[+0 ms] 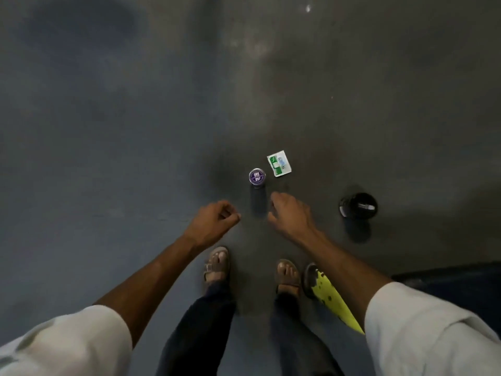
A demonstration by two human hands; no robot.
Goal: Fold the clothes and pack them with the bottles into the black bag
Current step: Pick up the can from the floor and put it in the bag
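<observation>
Our left hand (214,218) and right hand (291,213) hang loosely curled, empty, near an upright purple-capped bottle (257,178).

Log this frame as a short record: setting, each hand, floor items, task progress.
setting: person standing on dark floor
left hand: loosely curled, holds nothing
right hand: fingers relaxed, holds nothing
purple-lidded bottle: upright on the floor, ahead of both hands
green-and-white sachet: flat, beside that bottle, apart
black bottle: upright, further right
progress: no bottle picked up; clothes and bag not identifiable
</observation>
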